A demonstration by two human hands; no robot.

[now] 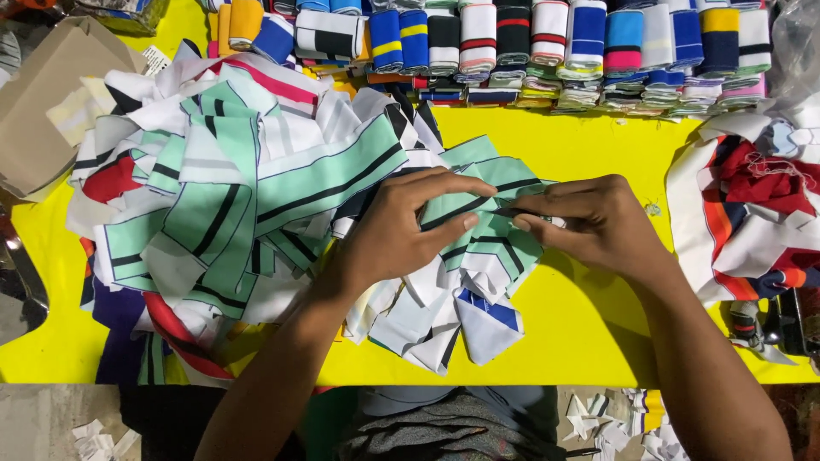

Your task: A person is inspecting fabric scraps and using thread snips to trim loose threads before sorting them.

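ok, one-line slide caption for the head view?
Left hand and right hand pinch a mint-green striped fabric strip over a heap of knit pieces on a yellow table.

Single head-worn view, looking steeply down, close over the yellow table [581, 324], both forearms entering from below

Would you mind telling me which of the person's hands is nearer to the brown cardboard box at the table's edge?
Left. The left hand lies on the mint striped pieces, toward the cardboard box; the right hand sits farther away, beyond the left.
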